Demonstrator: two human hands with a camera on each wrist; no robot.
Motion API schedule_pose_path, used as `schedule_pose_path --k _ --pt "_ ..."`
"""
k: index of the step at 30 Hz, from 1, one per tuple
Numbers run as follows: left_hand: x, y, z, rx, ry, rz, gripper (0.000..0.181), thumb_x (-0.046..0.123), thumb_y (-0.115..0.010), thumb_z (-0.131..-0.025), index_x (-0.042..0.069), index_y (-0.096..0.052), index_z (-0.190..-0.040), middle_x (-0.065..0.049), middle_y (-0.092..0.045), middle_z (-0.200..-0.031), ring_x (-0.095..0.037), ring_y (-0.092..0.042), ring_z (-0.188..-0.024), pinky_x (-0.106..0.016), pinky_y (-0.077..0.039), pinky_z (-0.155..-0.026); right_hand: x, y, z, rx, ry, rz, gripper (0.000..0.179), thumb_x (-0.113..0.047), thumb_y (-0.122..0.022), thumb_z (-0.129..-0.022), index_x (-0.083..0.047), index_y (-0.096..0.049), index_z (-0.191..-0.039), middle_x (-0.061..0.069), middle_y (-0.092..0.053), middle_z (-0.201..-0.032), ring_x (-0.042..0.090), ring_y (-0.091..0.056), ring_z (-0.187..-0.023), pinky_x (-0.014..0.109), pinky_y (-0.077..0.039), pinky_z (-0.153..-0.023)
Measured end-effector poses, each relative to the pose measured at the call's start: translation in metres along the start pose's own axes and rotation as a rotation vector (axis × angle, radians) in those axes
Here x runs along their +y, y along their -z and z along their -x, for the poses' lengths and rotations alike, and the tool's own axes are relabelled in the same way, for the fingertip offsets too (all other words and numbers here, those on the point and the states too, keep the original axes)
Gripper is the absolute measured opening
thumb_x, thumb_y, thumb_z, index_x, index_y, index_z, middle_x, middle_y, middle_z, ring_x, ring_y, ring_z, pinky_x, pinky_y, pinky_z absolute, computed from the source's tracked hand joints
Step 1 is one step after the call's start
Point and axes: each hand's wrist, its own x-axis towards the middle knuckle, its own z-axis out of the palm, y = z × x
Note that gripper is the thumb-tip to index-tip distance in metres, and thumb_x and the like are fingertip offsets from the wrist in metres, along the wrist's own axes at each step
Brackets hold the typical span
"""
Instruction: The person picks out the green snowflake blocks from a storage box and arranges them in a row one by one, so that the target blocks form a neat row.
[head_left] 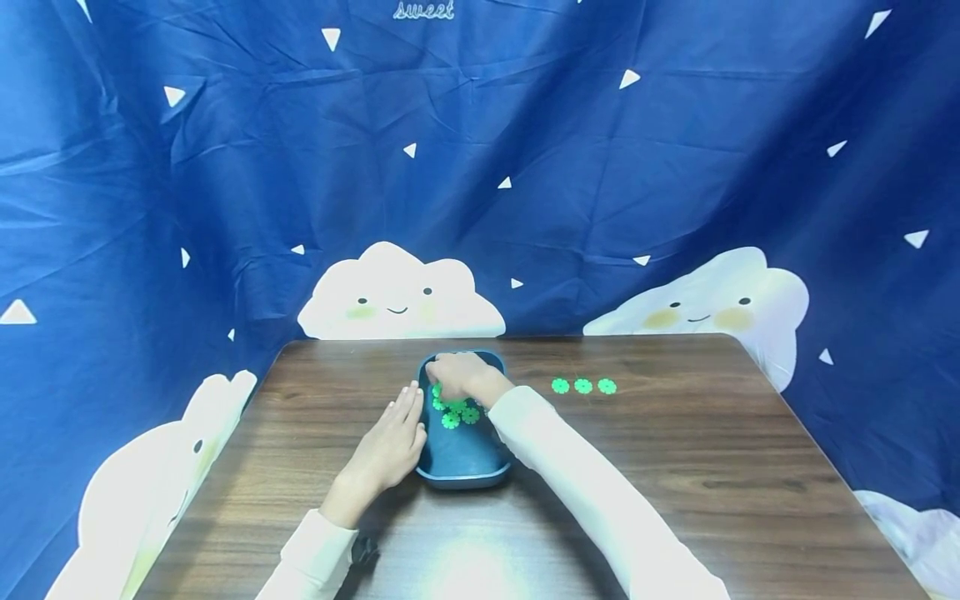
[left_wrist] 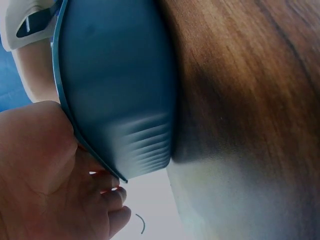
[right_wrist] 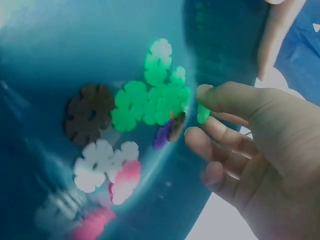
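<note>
A dark blue tray [head_left: 463, 458] stands near the middle of the table. Inside it lie several green flower-shaped interlocking discs [head_left: 451, 420]. My right hand [head_left: 465, 375] reaches into its far part; in the right wrist view thumb and forefinger pinch one green disc [right_wrist: 203, 113]. Beside that hand are a green pile [right_wrist: 162, 102], a brown disc [right_wrist: 80, 114], white discs [right_wrist: 91, 167], pink ones [right_wrist: 126, 179] and a purple one [right_wrist: 161, 136]. My left hand [head_left: 386, 442] touches the tray's left side with straight fingers; the left wrist view shows its palm by the rim.
On the wooden table [head_left: 690, 467], right of the tray, three green discs [head_left: 583, 386] lie in a row. A blue curtain [head_left: 480, 167] with white clouds and triangles hangs behind the table's far edge.
</note>
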Motion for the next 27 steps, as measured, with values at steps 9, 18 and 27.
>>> schedule_pose_path --k 9,18,27 --pt "0.0 0.001 0.0 -0.007 0.004 -0.002 0.061 0.02 -0.043 -0.112 -0.01 -0.029 -0.163 -0.025 -0.024 -0.175 -0.041 -0.027 -0.163 -0.055 -0.029 -0.132 0.012 0.018 0.019 0.064 0.01 0.021 0.032 -0.03 -0.076 -0.098 -0.017 -0.072 -0.126 -0.001 -0.067 -0.116 0.017 -0.065 -0.097 0.036 -0.061 -0.092" --pt "0.001 0.0 0.0 -0.006 0.01 0.006 0.061 0.021 -0.043 -0.112 -0.01 -0.029 -0.163 -0.025 -0.024 -0.175 -0.04 -0.027 -0.163 -0.055 -0.029 -0.132 0.031 0.03 0.048 0.141 0.019 -0.003 0.024 -0.028 -0.078 -0.098 -0.017 -0.072 -0.119 0.0 -0.066 -0.112 0.019 -0.064 -0.097 0.039 -0.061 -0.093" --pt "0.002 0.0 0.0 0.001 0.008 -0.003 0.061 0.02 -0.044 -0.112 -0.011 -0.03 -0.163 -0.026 -0.025 -0.174 -0.042 -0.028 -0.162 -0.055 -0.029 -0.132 0.064 0.038 0.077 0.197 0.004 -0.007 0.027 -0.027 -0.076 -0.098 -0.018 -0.072 -0.124 0.002 -0.067 -0.123 0.026 -0.069 -0.1 0.047 -0.061 -0.096"
